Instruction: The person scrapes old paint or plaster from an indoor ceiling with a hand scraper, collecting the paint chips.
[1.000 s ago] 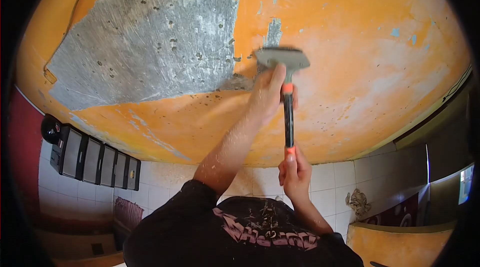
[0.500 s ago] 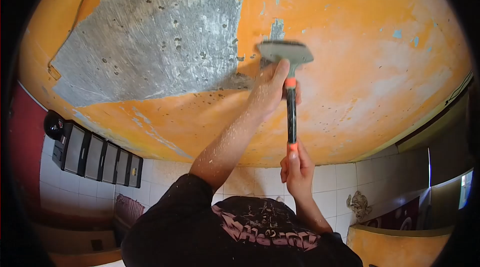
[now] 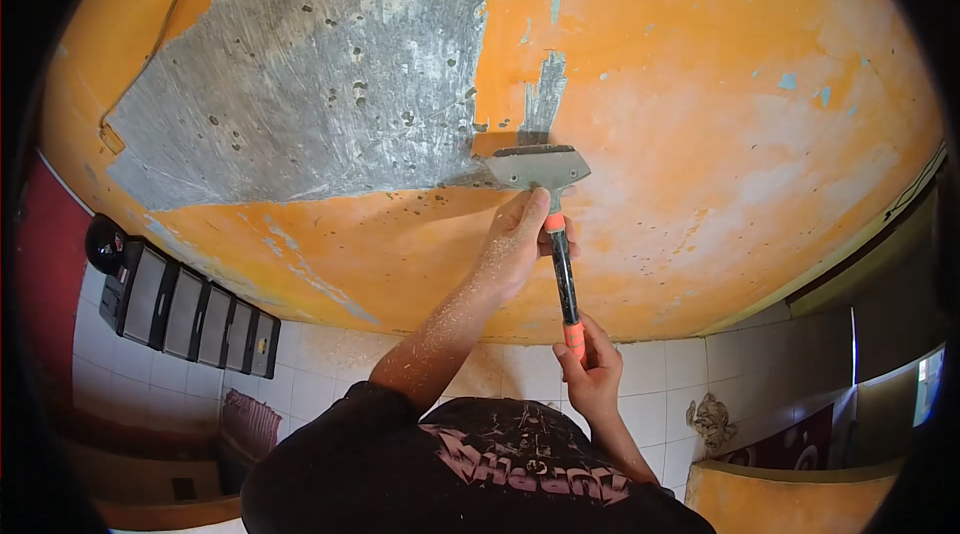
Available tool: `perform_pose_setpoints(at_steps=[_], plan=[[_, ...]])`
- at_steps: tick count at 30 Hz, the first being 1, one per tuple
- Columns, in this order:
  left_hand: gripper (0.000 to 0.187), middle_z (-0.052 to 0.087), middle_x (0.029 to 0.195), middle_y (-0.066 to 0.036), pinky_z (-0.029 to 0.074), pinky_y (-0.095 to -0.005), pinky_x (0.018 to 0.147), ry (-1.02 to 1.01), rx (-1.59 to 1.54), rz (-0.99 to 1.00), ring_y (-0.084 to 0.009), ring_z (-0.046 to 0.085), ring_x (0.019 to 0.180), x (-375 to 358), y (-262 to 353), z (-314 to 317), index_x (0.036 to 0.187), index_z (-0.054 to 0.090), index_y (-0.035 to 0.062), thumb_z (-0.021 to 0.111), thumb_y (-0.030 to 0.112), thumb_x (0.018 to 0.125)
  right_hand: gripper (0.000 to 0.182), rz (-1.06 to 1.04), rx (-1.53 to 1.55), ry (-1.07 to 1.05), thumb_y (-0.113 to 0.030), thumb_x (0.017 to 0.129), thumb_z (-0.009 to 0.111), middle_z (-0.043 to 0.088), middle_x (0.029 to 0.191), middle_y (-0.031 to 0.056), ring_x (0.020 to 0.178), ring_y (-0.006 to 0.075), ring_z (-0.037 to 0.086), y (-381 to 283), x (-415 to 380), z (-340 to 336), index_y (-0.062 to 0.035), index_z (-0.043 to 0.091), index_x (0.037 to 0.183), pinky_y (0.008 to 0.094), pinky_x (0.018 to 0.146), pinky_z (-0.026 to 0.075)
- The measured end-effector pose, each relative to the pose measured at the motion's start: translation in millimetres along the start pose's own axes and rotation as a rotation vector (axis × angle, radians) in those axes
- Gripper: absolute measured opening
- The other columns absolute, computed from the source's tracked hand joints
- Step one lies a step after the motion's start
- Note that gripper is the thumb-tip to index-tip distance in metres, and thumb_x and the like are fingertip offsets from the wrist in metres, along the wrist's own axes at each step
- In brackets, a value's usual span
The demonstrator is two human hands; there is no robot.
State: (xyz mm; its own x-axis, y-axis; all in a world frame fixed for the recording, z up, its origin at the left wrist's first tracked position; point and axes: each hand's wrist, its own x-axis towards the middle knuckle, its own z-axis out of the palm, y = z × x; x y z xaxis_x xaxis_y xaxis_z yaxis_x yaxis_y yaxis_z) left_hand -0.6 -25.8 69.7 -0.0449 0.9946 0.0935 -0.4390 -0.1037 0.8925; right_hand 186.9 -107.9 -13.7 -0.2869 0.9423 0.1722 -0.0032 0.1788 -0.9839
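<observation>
A long-handled scraper (image 3: pixel 541 168) with a wide grey head and a black and orange handle lies against the orange painted wall (image 3: pixel 660 204). My left hand (image 3: pixel 522 230) is closed around the handle just below the head, its thumb pressed up along the neck. Lower down, my right hand (image 3: pixel 594 374) grips the orange end of the handle. The blade edge sits at the lower end of a narrow bared grey strip (image 3: pixel 543 99), beside a large bare grey patch (image 3: pixel 330 84). Pale flakes dot my left forearm.
A cable (image 3: pixel 165 39) runs down the wall at the left. A black drawer unit (image 3: pixel 190 309) with a dark helmet-like object (image 3: pixel 104 244) stands on the white tiled floor (image 3: pixel 645 374). A crumpled cloth (image 3: pixel 711 422) lies at the right, near a low orange wall (image 3: pixel 790 494).
Both hands have drawn the scraper down the wall and slightly left. The grey strip above the blade now shows longer and wider.
</observation>
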Motion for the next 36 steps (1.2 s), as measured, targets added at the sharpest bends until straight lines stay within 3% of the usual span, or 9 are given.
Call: perform_pose_setpoints(at_steps=[4, 7, 10, 14, 16, 20, 36], plan=[[0.045, 0.059, 0.087, -0.008, 0.051, -0.0407, 0.075, -0.222, -0.343, 0.025, -0.0230, 0.060, 0.080, -4, 1, 4, 0.118, 0.055, 0.0071, 0.042, 0.048, 0.104, 0.045, 0.145, 0.572, -0.249, -0.011, 0.097, 0.060, 0.062, 0.079, 0.0075, 0.056, 0.0108, 0.053, 8, 6, -7, -0.0030, 0.049, 0.140, 0.0258, 0.053, 0.046], [0.039, 0.059, 0.088, -0.007, 0.050, -0.0403, 0.074, -0.229, -0.353, 0.052, -0.0226, 0.060, 0.079, 1, -1, 1, 0.117, 0.054, 0.0094, 0.046, 0.046, 0.103, 0.043, 0.238, 0.706, -0.327, -0.022, 0.102, 0.053, 0.061, 0.076, 0.0075, 0.053, 0.0125, 0.052, 10, 11, -5, -0.0032, 0.047, 0.140, 0.0256, 0.049, 0.044], [0.037, 0.059, 0.088, -0.007, 0.051, -0.0397, 0.072, -0.152, -0.237, 0.067, -0.0217, 0.061, 0.078, 4, 3, 5, 0.117, 0.053, 0.0099, 0.050, 0.044, 0.102, 0.045, 0.207, 0.543, -0.284, -0.029, 0.104, 0.047, 0.059, 0.077, 0.0085, 0.051, 0.0133, 0.051, 14, 14, -3, -0.0061, 0.043, 0.143, 0.0257, 0.046, 0.042], [0.041, 0.060, 0.086, -0.006, 0.051, -0.0387, 0.071, -0.042, -0.088, 0.055, -0.0203, 0.061, 0.075, 10, 4, 5, 0.120, 0.052, 0.0085, 0.049, 0.045, 0.103, 0.049, 0.139, 0.763, -0.327, -0.034, 0.105, 0.047, 0.053, 0.077, 0.0096, 0.046, 0.0126, 0.046, 13, 11, 0, -0.0121, 0.035, 0.147, 0.0257, 0.040, 0.040], [0.045, 0.060, 0.086, -0.006, 0.051, -0.0379, 0.070, -0.083, -0.209, 0.031, -0.0199, 0.061, 0.074, 11, 5, 6, 0.126, 0.051, 0.0072, 0.048, 0.046, 0.103, 0.047, 0.170, 0.916, -0.409, -0.033, 0.105, 0.046, 0.051, 0.077, 0.0088, 0.044, 0.0119, 0.043, 16, 13, -1, -0.0153, 0.033, 0.148, 0.0249, 0.038, 0.037], [0.053, 0.060, 0.086, -0.006, 0.052, -0.0363, 0.069, -0.181, -0.261, 0.017, -0.0196, 0.061, 0.071, 20, 7, 2, 0.136, 0.047, 0.0058, 0.046, 0.048, 0.103, 0.044, 0.214, 0.975, -0.363, -0.031, 0.106, 0.044, 0.049, 0.075, 0.0081, 0.043, 0.0106, 0.040, 17, 12, 8, -0.0172, 0.035, 0.146, 0.0236, 0.037, 0.034], [0.053, 0.056, 0.081, -0.004, 0.048, -0.0345, 0.063, -0.233, -0.193, -0.054, -0.0179, 0.055, 0.065, 28, 16, -11, 0.137, 0.046, 0.0066, 0.044, 0.048, 0.104, 0.043, 0.177, 0.906, -0.276, -0.034, 0.105, 0.045, 0.047, 0.072, 0.0070, 0.042, 0.0100, 0.037, 20, 12, 37, -0.0176, 0.036, 0.144, 0.0241, 0.036, 0.029]])
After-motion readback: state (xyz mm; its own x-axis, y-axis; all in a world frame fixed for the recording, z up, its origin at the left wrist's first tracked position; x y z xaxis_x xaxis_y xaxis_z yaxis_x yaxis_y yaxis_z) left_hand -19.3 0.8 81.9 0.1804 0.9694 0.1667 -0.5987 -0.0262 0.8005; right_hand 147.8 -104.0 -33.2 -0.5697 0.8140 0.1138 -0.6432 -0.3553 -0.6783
